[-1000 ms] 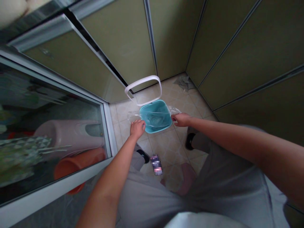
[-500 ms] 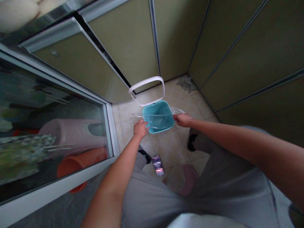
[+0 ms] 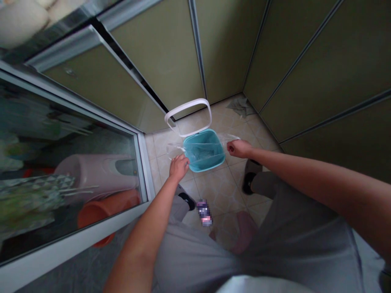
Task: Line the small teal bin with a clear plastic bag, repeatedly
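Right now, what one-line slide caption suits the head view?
Left hand and right hand hold a clear bag across a blue bin, a white frame raised behind it.

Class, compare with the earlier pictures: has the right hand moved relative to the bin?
Yes: the right hand has shifted outward, to the right, away from the bin.

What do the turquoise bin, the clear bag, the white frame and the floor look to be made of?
Turquoise bin: probably plastic, smooth satin finish, given its even colour and rounded corners.
Clear bag: thin, shiny plastic film; it is see-through and creased, with bright glints.
White frame: likely smooth moulded plastic; coated metal remains possible.
Floor: seemingly ceramic tile, judging by its joint lines.
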